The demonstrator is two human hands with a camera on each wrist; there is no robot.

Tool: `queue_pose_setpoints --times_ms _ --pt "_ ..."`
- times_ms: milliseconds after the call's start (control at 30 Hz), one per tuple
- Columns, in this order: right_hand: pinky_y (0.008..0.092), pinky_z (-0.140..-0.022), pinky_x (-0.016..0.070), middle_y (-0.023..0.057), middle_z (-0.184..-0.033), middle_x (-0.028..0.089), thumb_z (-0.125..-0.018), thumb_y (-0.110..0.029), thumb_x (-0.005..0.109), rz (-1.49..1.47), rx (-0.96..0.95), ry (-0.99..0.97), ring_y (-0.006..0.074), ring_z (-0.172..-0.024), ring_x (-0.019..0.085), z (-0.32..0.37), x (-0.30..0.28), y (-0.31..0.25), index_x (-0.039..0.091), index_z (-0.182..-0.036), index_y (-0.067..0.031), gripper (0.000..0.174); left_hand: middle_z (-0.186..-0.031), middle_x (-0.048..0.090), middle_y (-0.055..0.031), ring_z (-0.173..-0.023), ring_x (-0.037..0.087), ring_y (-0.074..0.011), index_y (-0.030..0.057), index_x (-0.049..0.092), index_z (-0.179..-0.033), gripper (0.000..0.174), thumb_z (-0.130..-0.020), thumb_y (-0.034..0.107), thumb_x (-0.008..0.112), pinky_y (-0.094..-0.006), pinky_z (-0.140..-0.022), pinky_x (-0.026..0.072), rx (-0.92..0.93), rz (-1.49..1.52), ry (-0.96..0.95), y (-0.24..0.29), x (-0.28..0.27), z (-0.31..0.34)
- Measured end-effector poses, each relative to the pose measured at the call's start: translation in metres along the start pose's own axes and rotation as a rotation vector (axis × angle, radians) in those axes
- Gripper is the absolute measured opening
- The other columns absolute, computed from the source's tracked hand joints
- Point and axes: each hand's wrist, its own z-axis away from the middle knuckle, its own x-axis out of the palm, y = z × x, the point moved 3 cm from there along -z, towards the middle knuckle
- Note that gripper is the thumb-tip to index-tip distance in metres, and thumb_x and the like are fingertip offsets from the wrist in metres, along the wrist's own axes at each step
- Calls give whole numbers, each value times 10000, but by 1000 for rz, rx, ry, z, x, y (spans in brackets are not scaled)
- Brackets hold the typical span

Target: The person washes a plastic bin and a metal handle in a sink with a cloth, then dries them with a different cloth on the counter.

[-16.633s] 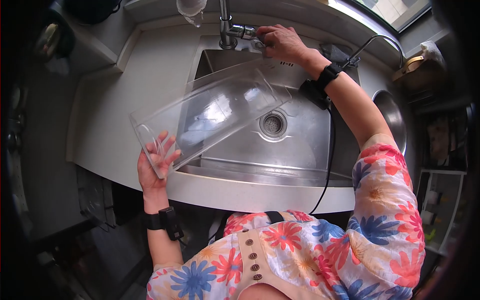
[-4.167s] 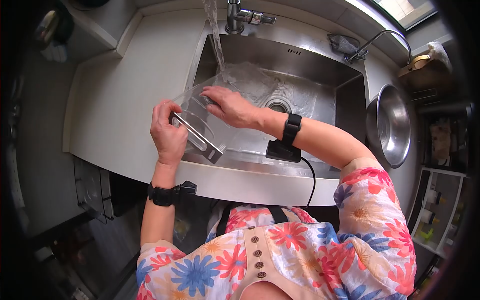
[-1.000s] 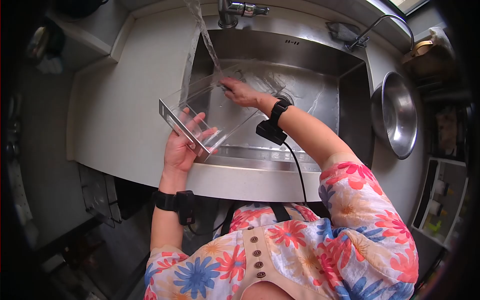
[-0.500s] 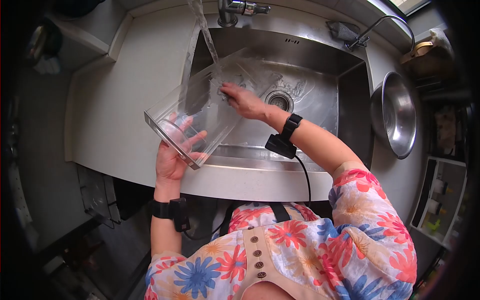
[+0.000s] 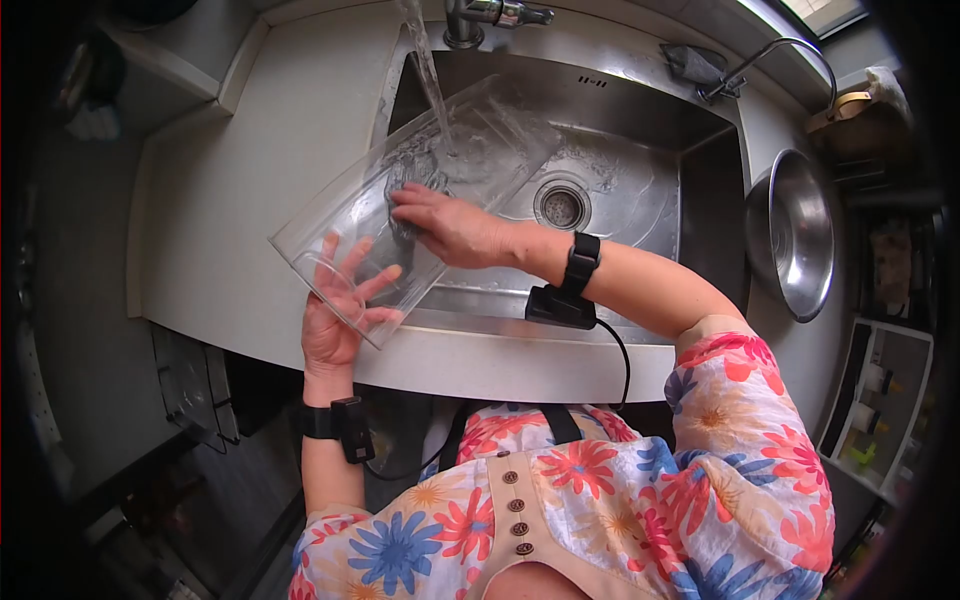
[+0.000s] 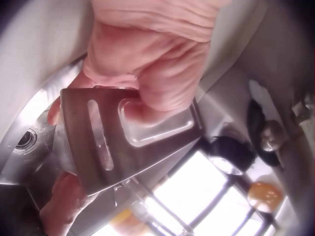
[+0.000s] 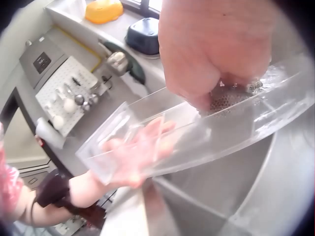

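A clear plastic bin (image 5: 470,130) lies slanted over the sink's left side, its near end above the front counter edge. At that end my left hand (image 5: 335,315) supports it with spread fingers, visible through the plastic. The left wrist view shows a grey end panel (image 6: 81,132) with a slot, covering part of the fingers. My right hand (image 5: 450,228) is inside the bin, pressing a grey mesh scouring pad (image 7: 226,101) against the wet plastic; its fingertips are partly hidden in the right wrist view. A water stream (image 5: 428,80) falls into the bin.
The steel sink (image 5: 625,210) has its drain (image 5: 562,205) right of the bin. Above stands the faucet (image 5: 465,25), with a thin curved tap (image 5: 780,42) further right. A metal bowl (image 5: 795,235) leans at the sink's right, and a cable (image 5: 627,365) hangs from my right wrist.
My right hand has moved left and nearer, away from the water stream. The bin's near end has tipped, so its grey panel no longer shows from the head; my left hand stays beneath it.
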Motion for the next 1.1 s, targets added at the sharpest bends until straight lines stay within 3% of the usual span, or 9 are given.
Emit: queue_pose_setpoints --times_ms 167,233,367,433,467,567,767,867,1100 --pt "417 -977 333 125 -1328 388 -763 -16 496 106 -50 -108 289 -1267 311 13 1 2 512 -1153 -28 390 -1349 301 -166 -1109 440 -452 185 221 -1377 744 -731 -57 497 -582 -673 521 37 -62 -2 8 -9 4" --pt "456 -967 325 89 -1349 375 -766 -25 467 166 88 49 271 -1271 308 7 -8 41 489 -1192 -69 429 -1345 312 -166 -1109 440 -453 182 226 -1376 756 -714 -80 481 -575 -674 525 44 -75 -11 10 -7 4" --pt "376 -942 375 166 -1263 448 -733 -6 471 235 246 307 326 -1168 417 -9 -25 95 539 -1136 -80 415 -1321 332 -181 -1078 458 -463 168 272 -1359 768 -679 -129 473 -539 -655 551 39 -20 18 13 -2 4" --pt "379 -866 428 178 -1197 505 -711 -3 517 101 622 325 324 -1018 533 -10 -34 101 576 -1069 -34 364 -1322 333 -182 -1081 454 -466 169 272 -1359 761 -685 -125 467 -540 -653 550 38 -40 14 15 -3 5" --pt "351 -822 455 156 -1104 555 -722 -45 555 -62 661 368 299 -953 566 -10 -36 99 629 -943 -56 233 -1318 337 -187 -1077 458 -468 160 269 -1361 755 -688 -121 462 -541 -649 549 21 -9 5 16 -2 6" --pt "342 -784 471 142 -980 583 -729 -34 564 -316 489 513 302 -888 576 -19 -37 80 623 -906 -46 187 -1311 343 -198 -1060 472 -469 141 261 -1364 746 -690 -112 455 -543 -638 549 -5 10 -13 20 0 7" --pt "361 -837 438 104 -1070 523 -714 11 519 214 -139 400 271 -971 508 -41 -28 -12 576 -997 -76 302 -1314 341 -201 -1040 493 -461 122 225 -1374 746 -701 -92 466 -535 -627 552 -39 -114 -36 19 1 6" --pt "353 -803 442 83 -1023 551 -737 -35 508 413 -143 371 257 -939 517 -44 -24 2 588 -981 -94 263 -1333 328 -192 -1053 488 -456 130 206 -1382 750 -715 -84 475 -532 -633 551 -39 -181 -35 21 -2 11" --pt "335 -749 429 5 -880 604 -745 -111 514 660 146 269 211 -885 529 -31 -57 77 626 -928 -163 221 -1310 341 -202 -1021 503 -465 154 243 -1375 799 -660 -136 449 -541 -619 553 -15 -124 46 24 -1 27"
